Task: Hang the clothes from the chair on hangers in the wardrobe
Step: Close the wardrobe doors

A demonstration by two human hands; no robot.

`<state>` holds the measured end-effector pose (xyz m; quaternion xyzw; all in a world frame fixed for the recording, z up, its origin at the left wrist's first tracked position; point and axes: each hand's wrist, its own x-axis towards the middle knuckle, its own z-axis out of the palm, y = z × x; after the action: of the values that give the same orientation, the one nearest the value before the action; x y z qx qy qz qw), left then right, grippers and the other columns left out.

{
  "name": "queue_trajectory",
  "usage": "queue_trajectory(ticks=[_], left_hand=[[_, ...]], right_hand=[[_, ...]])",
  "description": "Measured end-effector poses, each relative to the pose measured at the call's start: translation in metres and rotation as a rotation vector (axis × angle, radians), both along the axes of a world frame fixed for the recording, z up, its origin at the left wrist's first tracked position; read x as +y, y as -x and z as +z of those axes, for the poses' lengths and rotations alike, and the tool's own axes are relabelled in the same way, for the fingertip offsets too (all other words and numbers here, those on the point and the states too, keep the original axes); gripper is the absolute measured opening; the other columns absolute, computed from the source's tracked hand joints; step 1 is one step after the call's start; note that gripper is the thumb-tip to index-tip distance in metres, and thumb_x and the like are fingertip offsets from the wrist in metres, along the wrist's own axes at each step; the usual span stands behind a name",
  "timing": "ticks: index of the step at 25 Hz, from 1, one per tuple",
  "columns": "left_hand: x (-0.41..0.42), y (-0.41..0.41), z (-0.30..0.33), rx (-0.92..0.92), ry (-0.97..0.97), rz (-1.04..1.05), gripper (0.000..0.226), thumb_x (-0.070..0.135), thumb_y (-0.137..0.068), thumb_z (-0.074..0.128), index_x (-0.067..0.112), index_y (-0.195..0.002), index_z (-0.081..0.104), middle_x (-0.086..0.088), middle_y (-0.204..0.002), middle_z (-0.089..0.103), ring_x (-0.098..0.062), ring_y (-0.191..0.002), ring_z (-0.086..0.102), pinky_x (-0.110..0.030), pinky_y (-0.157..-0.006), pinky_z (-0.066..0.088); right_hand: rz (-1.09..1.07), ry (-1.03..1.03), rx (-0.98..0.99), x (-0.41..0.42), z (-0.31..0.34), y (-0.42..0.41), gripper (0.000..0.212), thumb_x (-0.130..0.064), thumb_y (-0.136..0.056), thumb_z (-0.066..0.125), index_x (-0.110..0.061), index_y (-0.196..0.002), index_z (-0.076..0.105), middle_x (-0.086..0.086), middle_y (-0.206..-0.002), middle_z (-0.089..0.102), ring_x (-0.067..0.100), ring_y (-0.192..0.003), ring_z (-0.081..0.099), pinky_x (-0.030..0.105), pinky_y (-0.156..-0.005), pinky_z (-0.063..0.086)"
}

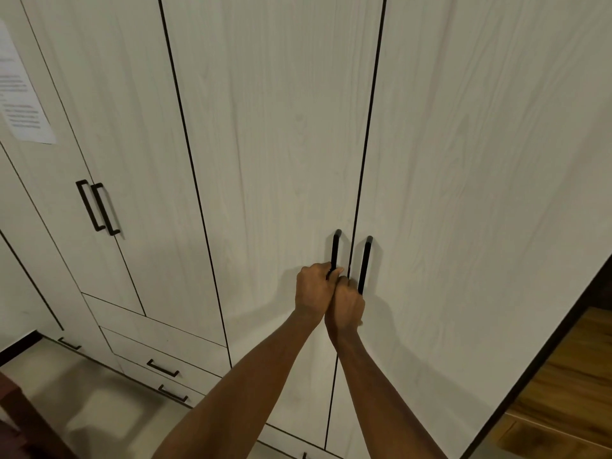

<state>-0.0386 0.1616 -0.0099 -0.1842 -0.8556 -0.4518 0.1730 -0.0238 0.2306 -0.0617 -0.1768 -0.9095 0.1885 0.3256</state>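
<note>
My left hand: fingers curled round the lower part of the left black handle, gripping it.
My right hand: fingers wrapped round the bottom of the right black handle, gripping it; the two hands touch each other.
Wardrobe: pale wood-grain, both doors in front of me shut, a thin dark seam running between them and between the two handles.
Edges: the wardrobe's right side ends at a dark vertical edge, with a wooden floor beyond it.
Open room: pale floor at lower left, below the cabinet fronts.
Containers: drawers with black pulls sit low on the left, all shut; contents hidden.
Neighbouring doors: another handle pair, doors shut.
Writing: a printed sheet stuck at upper left, text too blurred to read.
Clothes and chair: out of view.
</note>
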Motion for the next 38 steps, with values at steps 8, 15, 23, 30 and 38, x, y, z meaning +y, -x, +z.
queue_trajectory(ticks=[8,15,23,30,38], left_hand=[[-0.008,-0.008,-0.001,-0.090,0.108,-0.061,0.030,0.032,-0.106,0.053,0.009,-0.107,0.071,-0.008,-0.097,0.076,-0.021,-0.085,0.072,-0.026,-0.079,0.056],[-0.059,-0.036,-0.023,0.027,0.453,0.010,0.021,0.021,-0.103,0.050,0.011,-0.114,0.065,-0.006,-0.100,0.072,-0.026,-0.087,0.068,-0.031,-0.073,0.049],[-0.188,-0.072,-0.048,0.098,0.544,0.293,0.030,0.010,-0.099,0.059,0.014,-0.127,0.068,-0.005,-0.127,0.070,-0.025,-0.140,0.047,-0.040,-0.103,0.046],[-0.390,-0.144,-0.082,-0.005,0.472,0.611,0.028,0.022,-0.101,0.056,0.016,-0.128,0.063,-0.003,-0.133,0.062,-0.022,-0.130,0.050,-0.037,-0.102,0.043],[-0.582,-0.246,-0.095,-0.182,0.447,0.951,0.029,0.026,-0.098,0.053,0.020,-0.126,0.059,-0.005,-0.143,0.051,-0.026,-0.132,0.047,-0.042,-0.102,0.043]], right_hand=[[0.019,0.005,-0.026,-0.006,0.010,-0.018,0.025,0.004,-0.070,0.087,0.003,-0.087,0.068,0.018,-0.073,0.065,0.027,-0.052,0.066,0.033,-0.042,0.056],[0.114,-0.038,-0.048,-0.029,0.006,-0.059,0.042,-0.001,-0.062,0.088,0.000,-0.099,0.068,0.017,-0.091,0.067,0.029,-0.072,0.068,0.035,-0.050,0.057],[0.311,-0.193,-0.056,-0.126,0.004,-0.082,0.055,-0.005,-0.072,0.075,0.001,-0.125,0.062,0.019,-0.128,0.063,0.034,-0.110,0.064,0.042,-0.091,0.052],[0.611,-0.269,-0.066,-0.297,-0.017,-0.107,0.058,-0.020,-0.090,0.063,0.004,-0.141,0.049,0.023,-0.147,0.050,0.036,-0.133,0.050,0.046,-0.109,0.041],[0.930,-0.278,-0.102,-0.494,-0.032,-0.152,0.059,-0.024,-0.092,0.057,0.002,-0.144,0.046,0.024,-0.148,0.048,0.036,-0.134,0.047,0.045,-0.109,0.041]])
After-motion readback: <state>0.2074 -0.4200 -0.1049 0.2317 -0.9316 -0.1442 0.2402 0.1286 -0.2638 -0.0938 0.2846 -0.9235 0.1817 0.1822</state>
